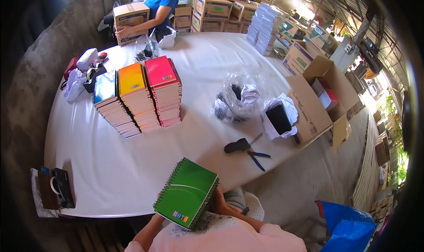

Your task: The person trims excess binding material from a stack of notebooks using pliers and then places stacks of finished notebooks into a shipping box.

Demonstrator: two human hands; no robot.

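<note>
While hands hold a green notebook [187, 193], scissors [245, 147] lie nearby.

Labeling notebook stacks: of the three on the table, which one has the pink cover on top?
The rightmost stack, next to the orange-topped middle stack. The leftmost stack has a blue cover on top and leans. All three stand on the white table.

I see a green spiral-bound notebook [187, 193], closed, cover up, tilted, its wire binding along the left edge, held just off the table's near edge.
</note>
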